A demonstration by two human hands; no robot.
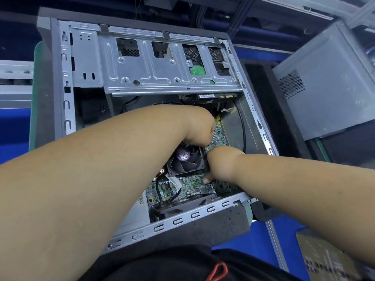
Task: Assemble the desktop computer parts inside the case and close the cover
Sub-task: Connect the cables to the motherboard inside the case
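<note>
Green motherboard (182, 184) under our left hand (197, 128) and right hand (220, 165); their grips we cannot tell.

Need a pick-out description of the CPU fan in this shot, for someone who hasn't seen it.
Start at the open grey computer case lying on its side. On the green motherboard at its floor, look between the left hand and right hand. The CPU fan is the square black frame with dark blades and a round purple hub sticker, the only fan there.
</note>
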